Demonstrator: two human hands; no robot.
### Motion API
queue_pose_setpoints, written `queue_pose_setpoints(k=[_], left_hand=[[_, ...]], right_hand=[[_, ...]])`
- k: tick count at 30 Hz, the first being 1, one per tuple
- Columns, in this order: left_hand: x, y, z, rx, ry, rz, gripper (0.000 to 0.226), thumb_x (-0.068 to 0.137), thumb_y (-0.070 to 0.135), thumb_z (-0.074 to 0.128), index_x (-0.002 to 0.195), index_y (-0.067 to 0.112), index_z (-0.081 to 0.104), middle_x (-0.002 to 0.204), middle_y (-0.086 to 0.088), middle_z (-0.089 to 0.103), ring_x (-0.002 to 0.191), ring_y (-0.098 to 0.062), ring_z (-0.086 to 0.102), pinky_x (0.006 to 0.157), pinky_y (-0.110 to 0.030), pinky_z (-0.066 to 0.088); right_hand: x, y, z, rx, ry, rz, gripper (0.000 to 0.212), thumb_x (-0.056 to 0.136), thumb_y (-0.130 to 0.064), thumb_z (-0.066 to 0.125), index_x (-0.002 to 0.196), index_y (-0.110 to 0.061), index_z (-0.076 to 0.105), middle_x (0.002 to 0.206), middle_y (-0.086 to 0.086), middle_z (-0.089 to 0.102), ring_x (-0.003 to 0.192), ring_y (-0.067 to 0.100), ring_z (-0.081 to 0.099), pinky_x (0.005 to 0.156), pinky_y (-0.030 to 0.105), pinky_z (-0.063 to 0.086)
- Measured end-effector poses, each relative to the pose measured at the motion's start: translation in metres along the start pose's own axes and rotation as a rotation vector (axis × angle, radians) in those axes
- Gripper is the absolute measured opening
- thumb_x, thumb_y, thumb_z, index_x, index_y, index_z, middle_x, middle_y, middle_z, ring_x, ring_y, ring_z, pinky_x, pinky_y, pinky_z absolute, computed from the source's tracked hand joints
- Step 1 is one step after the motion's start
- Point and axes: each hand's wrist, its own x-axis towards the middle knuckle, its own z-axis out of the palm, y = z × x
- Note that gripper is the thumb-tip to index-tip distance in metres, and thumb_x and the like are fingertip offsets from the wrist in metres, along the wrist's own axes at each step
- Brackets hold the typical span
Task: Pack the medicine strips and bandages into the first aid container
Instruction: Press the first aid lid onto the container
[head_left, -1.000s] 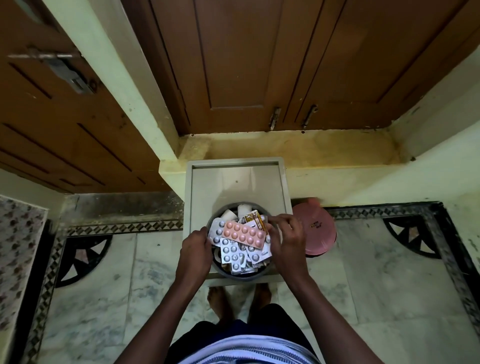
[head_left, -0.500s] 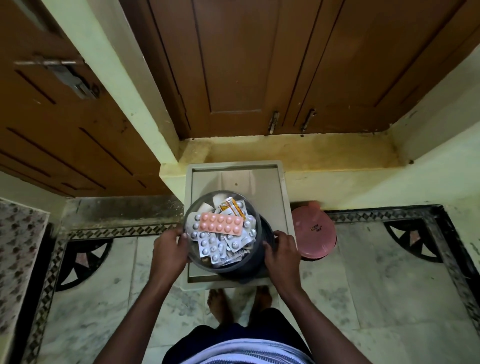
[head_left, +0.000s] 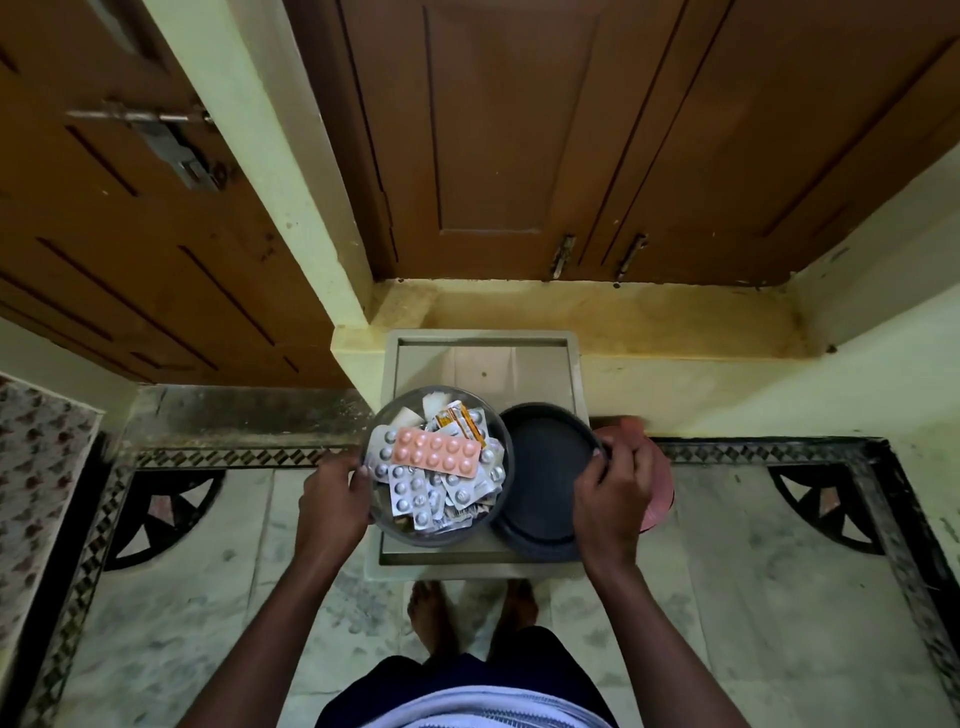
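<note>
A clear round tray piled with medicine strips is gripped at its left rim by my left hand. A pink blister strip lies on top, with silver strips under it, a yellow strip behind, and white bandage rolls at the back. To the right, touching the tray, is a dark round container with nothing visible inside. My right hand grips its right rim. Both sit on or just above a grey stool.
A pink round lid lies on the floor behind my right hand, mostly hidden. The stool stands against a yellow step below brown wooden doors. My bare feet stand on the marble floor just in front of the stool.
The clear tray of strips came up out of the dark container and shifted left with my left hand. My right hand moved right, and the dark container now shows fully beside the tray.
</note>
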Motion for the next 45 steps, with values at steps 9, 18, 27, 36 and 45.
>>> queue_pose_setpoints(k=[9,18,27,36,45], left_hand=[[-0.010,0.022,0.039,0.060,-0.107,0.010,0.020,0.101,0.025,0.054,0.108,0.018,0.071,0.108,-0.011,0.073,0.100,-0.035,0.068,0.084,-0.042,0.057],[-0.024,0.055,0.028,0.029,0.149,0.213,0.027,0.099,0.035,0.063,0.118,0.017,0.072,0.111,0.001,0.071,0.090,-0.016,0.070,0.077,-0.035,0.057],[-0.024,0.140,0.033,-0.798,-0.430,-0.242,0.030,0.084,0.028,0.083,0.101,0.005,0.077,0.092,-0.017,0.080,0.087,-0.037,0.078,0.081,-0.049,0.064],[-0.003,0.132,0.016,-0.826,-0.459,-0.309,0.012,0.090,-0.001,0.070,0.102,0.002,0.073,0.090,-0.014,0.080,0.087,-0.030,0.077,0.074,-0.036,0.065],[0.011,0.091,0.000,-0.849,-0.559,-0.245,0.025,0.100,0.004,0.059,0.122,0.004,0.071,0.113,-0.016,0.077,0.104,-0.028,0.075,0.083,-0.035,0.062]], right_hand=[[0.018,-0.029,-0.016,-0.005,0.139,-0.297,0.018,0.087,0.016,0.060,0.103,0.010,0.066,0.101,0.021,0.066,0.090,0.031,0.065,0.086,0.025,0.050],[-0.009,-0.033,-0.009,0.067,-0.039,-0.484,0.027,0.082,0.017,0.062,0.107,0.010,0.067,0.108,0.023,0.065,0.101,0.032,0.066,0.093,0.034,0.059],[-0.036,-0.023,0.004,0.082,-0.243,-0.660,0.022,0.087,0.003,0.067,0.108,0.008,0.069,0.110,0.023,0.068,0.095,0.035,0.069,0.078,0.043,0.060],[-0.004,0.004,-0.007,0.103,-0.098,-0.266,0.029,0.098,-0.026,0.066,0.115,-0.003,0.068,0.117,0.012,0.065,0.109,0.023,0.062,0.096,0.040,0.052],[0.012,0.008,-0.008,0.397,-0.533,0.262,0.022,0.099,-0.027,0.068,0.114,-0.011,0.071,0.090,-0.004,0.078,0.083,0.007,0.075,0.068,0.031,0.062]])
